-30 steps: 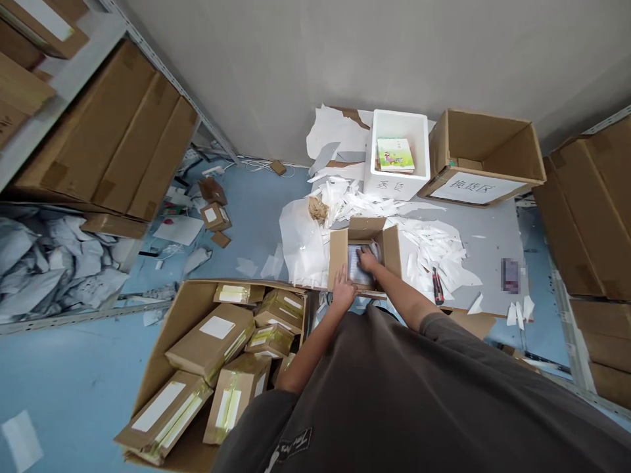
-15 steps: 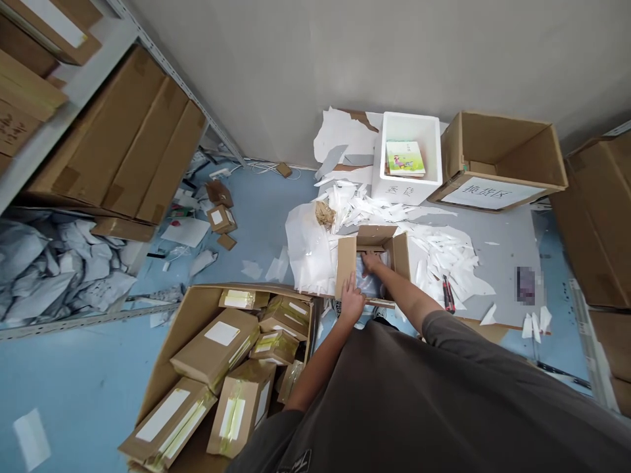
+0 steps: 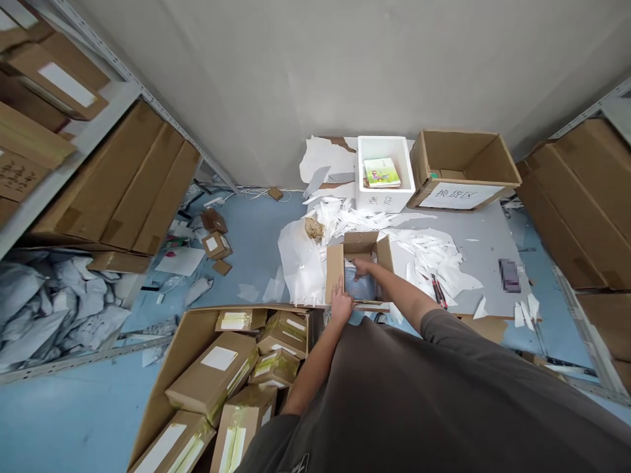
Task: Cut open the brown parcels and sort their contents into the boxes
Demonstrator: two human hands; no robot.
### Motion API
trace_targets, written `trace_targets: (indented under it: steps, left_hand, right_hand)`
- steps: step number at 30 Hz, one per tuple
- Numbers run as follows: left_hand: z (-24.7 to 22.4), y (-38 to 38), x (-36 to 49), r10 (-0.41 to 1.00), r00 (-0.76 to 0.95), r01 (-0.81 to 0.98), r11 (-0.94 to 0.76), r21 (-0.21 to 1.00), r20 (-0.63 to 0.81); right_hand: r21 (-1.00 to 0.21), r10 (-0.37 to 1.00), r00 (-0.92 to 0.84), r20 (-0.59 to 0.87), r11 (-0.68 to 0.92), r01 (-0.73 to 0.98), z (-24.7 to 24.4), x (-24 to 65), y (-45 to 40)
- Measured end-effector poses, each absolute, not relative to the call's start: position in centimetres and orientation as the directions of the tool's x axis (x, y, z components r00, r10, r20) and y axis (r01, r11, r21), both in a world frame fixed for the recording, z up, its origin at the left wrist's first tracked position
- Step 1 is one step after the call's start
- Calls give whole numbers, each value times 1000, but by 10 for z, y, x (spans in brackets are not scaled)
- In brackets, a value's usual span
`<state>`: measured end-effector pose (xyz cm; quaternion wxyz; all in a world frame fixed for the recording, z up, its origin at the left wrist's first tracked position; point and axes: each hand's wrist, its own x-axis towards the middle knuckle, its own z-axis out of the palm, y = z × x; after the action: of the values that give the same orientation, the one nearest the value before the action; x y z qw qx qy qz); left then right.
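Note:
An open cardboard box (image 3: 335,272) stands at the table's near edge, its flaps raised. Inside it lies a bluish, plastic-wrapped item (image 3: 361,284). My left hand (image 3: 341,303) rests on the near left corner of the box, fingers apart and pointing forward. My right hand (image 3: 363,266) reaches into the box over the wrapped item, at its far part. Its fingers are bent, and whether they grip the item is too small to tell.
White paper strips (image 3: 434,253), a red-black cutter (image 3: 438,292) and a blurred dark object (image 3: 510,276) lie on the table (image 3: 486,230). Behind stand a white foam box (image 3: 384,199) and a carton (image 3: 466,196). A large carton of parcels (image 3: 160,394) is at the left.
The view has shifted, so the table and boxes appear further left. My right hand has moved slightly toward the far side of the box, and more of the wrapped item shows.

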<state>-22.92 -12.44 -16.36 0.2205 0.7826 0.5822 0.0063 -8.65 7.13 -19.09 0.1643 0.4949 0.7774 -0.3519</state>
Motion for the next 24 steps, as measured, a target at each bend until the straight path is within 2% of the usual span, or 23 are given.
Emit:
trace_targets:
  steps: [3,9,12,16,19,21,24]
  left_hand:
    - [-156,-114,-241,923,295,912,-194,362,-248]
    - [-140,-94,-267,924,275,921,-174,347,-266]
    - [-136,-91,-276,911,294,925,-196,326,-287]
    - [-134,-91,-285,896,297,936,-204,288,-329]
    - [-128,-92,-296,889,287,940,-189,285,-357]
    - [-118,-90,-302,878,283,937,-169,304,-385]
    - [-95,-83,-288,914,246,886,-78,457,-321]
  right_hand:
    - [-430,631,-510,-584,293,854,-164,-82,64]
    - [-635,714,-626,-313,332,697,-86,-72,70]
    - [-705,754,-625,-200,332,626,-43,-49,78]
    - [-815,819,-562,-114,247,524,10,14,81]
    - [-851,863,-494,-105,179,493,35,73,82]
    - [-868,871,-459,-176,83,490,39,110,85]
    - [-872,823,-471,-317,-59,485,27,150,92]
